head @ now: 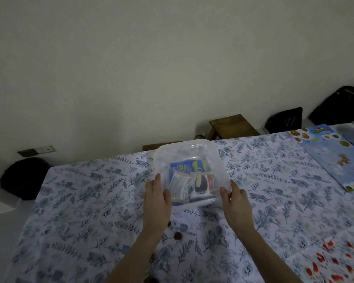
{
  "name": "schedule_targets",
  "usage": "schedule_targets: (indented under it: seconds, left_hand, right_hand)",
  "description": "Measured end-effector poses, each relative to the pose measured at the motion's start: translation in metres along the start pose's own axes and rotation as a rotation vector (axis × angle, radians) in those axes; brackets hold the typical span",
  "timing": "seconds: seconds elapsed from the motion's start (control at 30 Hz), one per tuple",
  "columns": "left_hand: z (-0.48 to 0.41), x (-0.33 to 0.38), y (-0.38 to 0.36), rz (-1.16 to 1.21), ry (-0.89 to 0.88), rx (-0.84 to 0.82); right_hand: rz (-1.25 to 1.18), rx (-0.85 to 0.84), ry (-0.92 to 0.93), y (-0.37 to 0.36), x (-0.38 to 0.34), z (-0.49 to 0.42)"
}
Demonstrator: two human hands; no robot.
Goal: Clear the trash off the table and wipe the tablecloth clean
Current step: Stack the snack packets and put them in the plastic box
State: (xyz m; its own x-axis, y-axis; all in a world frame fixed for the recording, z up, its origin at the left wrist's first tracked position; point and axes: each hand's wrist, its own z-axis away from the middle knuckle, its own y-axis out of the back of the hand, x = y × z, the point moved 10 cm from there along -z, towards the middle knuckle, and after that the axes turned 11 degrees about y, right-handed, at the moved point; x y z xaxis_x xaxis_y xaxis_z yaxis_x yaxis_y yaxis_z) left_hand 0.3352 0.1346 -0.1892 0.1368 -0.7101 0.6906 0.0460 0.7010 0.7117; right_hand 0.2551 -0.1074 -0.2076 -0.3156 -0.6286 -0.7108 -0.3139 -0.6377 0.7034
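Note:
A clear plastic container (219,160) sits on the blue floral tablecloth (86,201) near the table's far edge. Inside it lie snack wrappers (184,180), blue, white and red. My left hand (156,199) grips the container's near left side. My right hand (234,199) grips its near right corner. Small brown nut-like scraps (177,235) lie on the cloth between my forearms, with more scraps (151,279) at the bottom edge of the view.
A blue food-print sheet (335,156) covers the table's far right. A cloth with red flowers (331,262) lies at the near right. Behind the table stand a wooden stool (231,125), black bags (284,119) and a round black object (23,178) at the left.

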Motion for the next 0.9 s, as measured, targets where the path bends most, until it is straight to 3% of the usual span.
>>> schedule_targets:
  seconds: [0.13,0.37,0.77,0.9]
  left_hand:
    - [-0.004,0.012,-0.003,-0.221,-0.078,0.035]
    - [-0.016,0.017,-0.014,-0.375,-0.051,-0.042]
    - [-0.026,0.019,-0.003,-0.29,-0.063,0.037]
    - [-0.029,0.013,-0.019,-0.431,-0.028,-0.01]
  right_hand:
    - [-0.002,-0.05,0.084,0.002,-0.019,-0.016]
    - [0.095,-0.136,0.121,-0.012,-0.025,-0.035]
    - [0.234,-0.088,0.167,-0.019,-0.033,-0.042]
    - [0.404,-0.106,0.218,-0.021,-0.033,-0.044]
